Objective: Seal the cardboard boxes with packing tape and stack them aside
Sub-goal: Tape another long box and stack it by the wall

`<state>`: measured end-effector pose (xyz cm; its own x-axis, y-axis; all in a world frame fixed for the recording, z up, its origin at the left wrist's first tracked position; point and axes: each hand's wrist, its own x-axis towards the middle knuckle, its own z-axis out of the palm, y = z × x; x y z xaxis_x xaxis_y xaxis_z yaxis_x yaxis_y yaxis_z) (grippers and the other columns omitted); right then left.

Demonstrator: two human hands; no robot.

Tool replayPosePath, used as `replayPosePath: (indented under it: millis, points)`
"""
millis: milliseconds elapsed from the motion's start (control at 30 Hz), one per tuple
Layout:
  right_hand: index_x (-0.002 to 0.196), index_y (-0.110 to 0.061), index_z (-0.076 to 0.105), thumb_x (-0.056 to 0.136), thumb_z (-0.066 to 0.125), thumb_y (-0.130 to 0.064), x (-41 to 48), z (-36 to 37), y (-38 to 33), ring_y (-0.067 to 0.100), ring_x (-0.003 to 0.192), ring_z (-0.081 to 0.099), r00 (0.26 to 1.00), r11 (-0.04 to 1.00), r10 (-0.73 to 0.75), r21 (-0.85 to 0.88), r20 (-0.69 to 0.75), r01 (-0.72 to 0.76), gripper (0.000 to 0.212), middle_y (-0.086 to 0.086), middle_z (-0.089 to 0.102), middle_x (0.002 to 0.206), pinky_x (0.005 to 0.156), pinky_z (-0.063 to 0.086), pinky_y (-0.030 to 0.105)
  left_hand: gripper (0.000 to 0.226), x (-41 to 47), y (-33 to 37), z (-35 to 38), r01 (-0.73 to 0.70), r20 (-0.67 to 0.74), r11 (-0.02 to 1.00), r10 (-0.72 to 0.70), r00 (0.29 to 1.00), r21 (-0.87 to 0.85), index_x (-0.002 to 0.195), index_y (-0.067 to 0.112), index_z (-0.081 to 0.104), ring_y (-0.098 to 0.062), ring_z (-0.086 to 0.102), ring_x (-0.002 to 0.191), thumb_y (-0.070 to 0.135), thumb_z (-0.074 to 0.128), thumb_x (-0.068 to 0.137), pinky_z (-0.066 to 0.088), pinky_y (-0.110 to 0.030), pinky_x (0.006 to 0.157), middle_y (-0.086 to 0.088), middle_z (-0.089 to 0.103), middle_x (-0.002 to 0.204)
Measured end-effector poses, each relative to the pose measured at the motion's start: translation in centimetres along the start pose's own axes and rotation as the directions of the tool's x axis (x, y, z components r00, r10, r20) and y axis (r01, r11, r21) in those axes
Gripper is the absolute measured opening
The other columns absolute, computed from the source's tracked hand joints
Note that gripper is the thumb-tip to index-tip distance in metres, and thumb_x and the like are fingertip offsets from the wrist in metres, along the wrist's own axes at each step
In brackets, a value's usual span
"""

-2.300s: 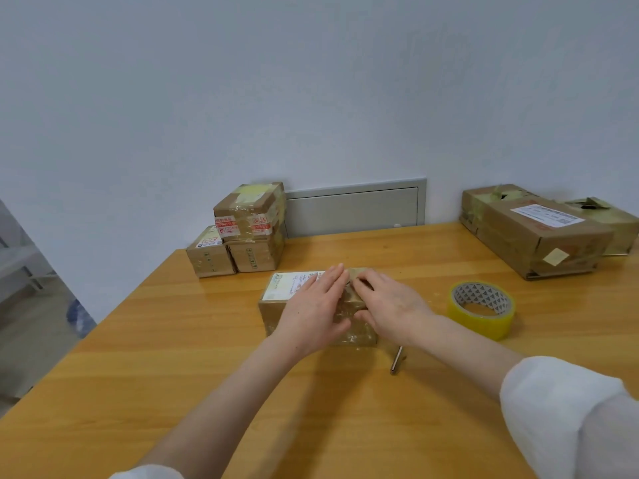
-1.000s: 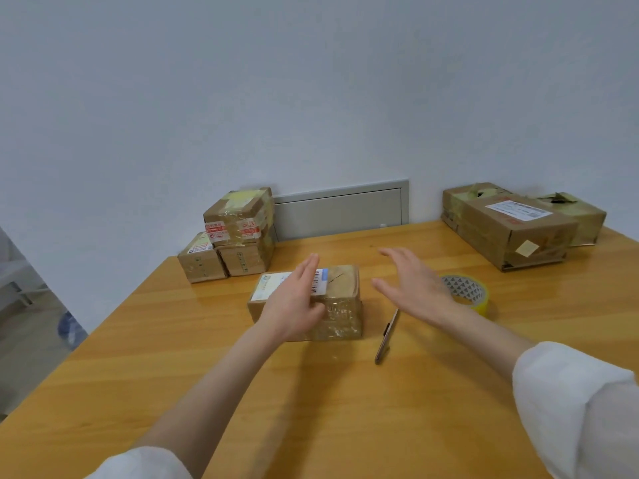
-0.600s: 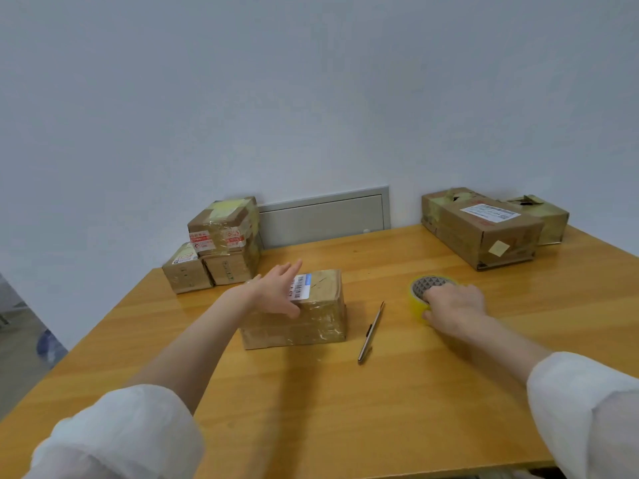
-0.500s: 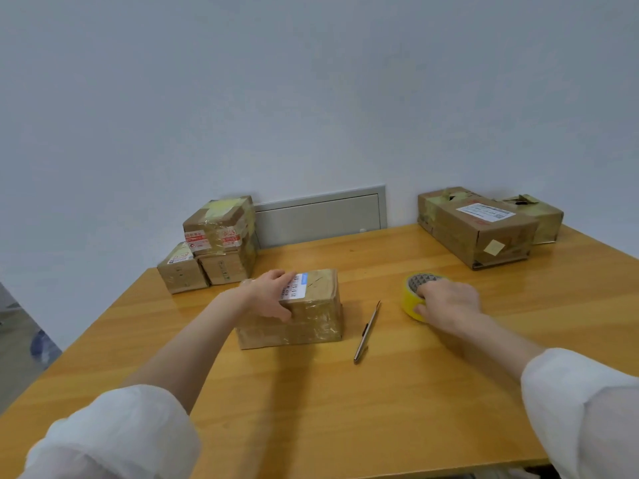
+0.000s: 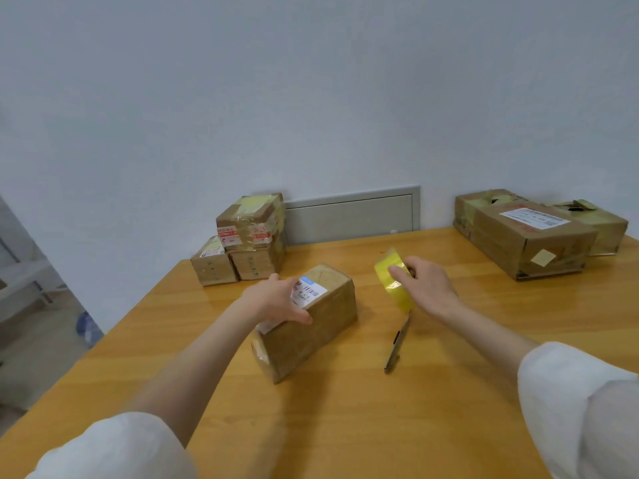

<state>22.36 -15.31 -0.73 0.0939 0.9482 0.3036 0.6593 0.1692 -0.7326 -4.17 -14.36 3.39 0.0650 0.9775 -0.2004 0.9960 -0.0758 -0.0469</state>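
Observation:
A small cardboard box with a white label lies at an angle in the middle of the wooden table. My left hand grips its top left edge, thumb over the near side. My right hand holds the yellow tape roll on edge, lifted above the table to the right of the box. A pen-like cutter lies on the table just below the roll.
Three taped boxes are stacked at the back left against the wall. Larger boxes sit at the back right. The table's left edge drops to the floor.
My right hand has picked the tape roll up off the table and tilted it on edge. My left hand has turned the box so it lies diagonally.

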Motion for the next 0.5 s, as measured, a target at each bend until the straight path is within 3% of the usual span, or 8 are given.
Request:
replayPosePath:
  millis: [133, 200, 233, 267, 300, 367, 433, 500]
  points:
    - [0.08, -0.01, 0.06, 0.092, 0.058, -0.031, -0.6, 1.8, -1.4, 0.013, 0.061, 0.043, 1.0, 0.981, -0.012, 0.192, -0.011, 0.014, 0.025, -0.004, 0.049, 0.064, 0.055, 0.032, 0.029, 0.096, -1.2, 1.5, 0.3, -0.045, -0.216, 0.999, 0.051, 0.975, 0.031, 0.148, 0.021, 0.028, -0.025, 0.044, 0.126, 0.069, 0.064, 0.073, 0.047, -0.04, 0.095, -0.006, 0.038, 0.143]
    - [0.08, -0.01, 0.061, 0.092, 0.06, -0.027, -0.8, 1.9, -2.3, 0.011, 0.059, 0.043, 0.999, 0.958, -0.045, 0.283, -0.029, 0.052, 0.021, -0.001, 0.05, 0.064, 0.053, 0.031, 0.023, 0.086, -1.9, 3.0, -0.2, -0.18, -0.403, 0.971, 0.104, 0.909, -0.157, 0.147, 0.019, 0.032, -0.021, 0.047, 0.126, 0.062, 0.062, 0.079, 0.047, -0.037, 0.097, -0.003, 0.042, 0.144]
    - [0.081, -0.01, 0.063, 0.093, 0.06, -0.023, -0.8, 1.7, -3.0, 0.01, 0.061, 0.046, 0.998, 0.927, -0.059, 0.369, -0.022, 0.063, 0.019, 0.004, 0.053, 0.065, 0.054, 0.033, 0.02, 0.083, -2.1, 3.8, -0.6, -0.248, -0.429, 0.898, 0.074, 0.9, -0.364, 0.147, 0.017, 0.032, -0.021, 0.048, 0.126, 0.057, 0.063, 0.081, 0.046, -0.036, 0.099, -0.003, 0.044, 0.144]
    - [0.083, -0.011, 0.064, 0.094, 0.059, -0.02, -0.7, 1.5, -3.7, 0.009, 0.065, 0.05, 0.998, 0.879, -0.066, 0.472, -0.005, 0.061, 0.016, 0.007, 0.057, 0.069, 0.058, 0.037, 0.02, 0.082, -2.2, 4.7, -1.1, -0.265, -0.371, 0.739, 0.023, 0.928, -0.619, 0.148, 0.016, 0.032, -0.021, 0.049, 0.125, 0.055, 0.064, 0.082, 0.045, -0.037, 0.101, -0.005, 0.046, 0.143]
    - [0.085, -0.014, 0.066, 0.095, 0.057, -0.019, -0.7, 1.3, -4.4, 0.007, 0.069, 0.054, 0.997, 0.819, -0.068, 0.572, 0.021, 0.043, 0.015, 0.006, 0.062, 0.075, 0.063, 0.041, 0.02, 0.081, -2.4, 5.6, -1.7, -0.213, -0.242, 0.505, 0.008, 0.97, -0.837, 0.147, 0.017, 0.033, -0.023, 0.051, 0.123, 0.055, 0.063, 0.083, 0.046, -0.04, 0.101, -0.006, 0.047, 0.142]
    - [0.09, -0.019, 0.067, 0.097, 0.055, -0.021, -0.8, 0.9, -5.4, 0.011, 0.08, 0.058, 0.992, 0.729, -0.078, 0.685, 0.097, -0.01, 0.013, 0.002, 0.067, 0.086, 0.074, 0.045, 0.026, 0.07, -2.6, 7.3, -2.2, -0.015, 0.0, 0.14, 0.105, 0.994, -0.99, 0.139, 0.018, 0.045, -0.028, 0.056, 0.117, 0.057, 0.061, 0.083, 0.049, -0.049, 0.095, -0.008, 0.055, 0.133]
    - [0.095, -0.018, 0.068, 0.096, 0.056, -0.024, -0.9, 0.7, -5.6, 0.013, 0.083, 0.06, 0.983, 0.749, -0.123, 0.663, 0.137, 0.002, 0.013, 0.002, 0.069, 0.09, 0.077, 0.046, 0.027, 0.057, -2.4, 8.5, -2.1, 0.06, 0.054, -0.027, 0.161, 0.985, -0.998, 0.125, 0.017, 0.056, -0.03, 0.062, 0.106, 0.055, 0.064, 0.082, 0.054, -0.049, 0.084, -0.01, 0.063, 0.118]
    - [0.095, -0.019, 0.069, 0.096, 0.057, -0.024, -1.1, 0.5, -5.1, 0.011, 0.082, 0.06, 0.975, 0.769, -0.166, 0.639, 0.149, 0.033, 0.013, 0.002, 0.069, 0.09, 0.076, 0.046, 0.026, 0.044, -2.1, 9.6, -2.0, 0.068, 0.052, -0.145, 0.111, 0.992, -0.987, 0.111, 0.014, 0.061, -0.029, 0.065, 0.094, 0.044, 0.071, 0.081, 0.057, -0.045, 0.077, -0.011, 0.064, 0.104]
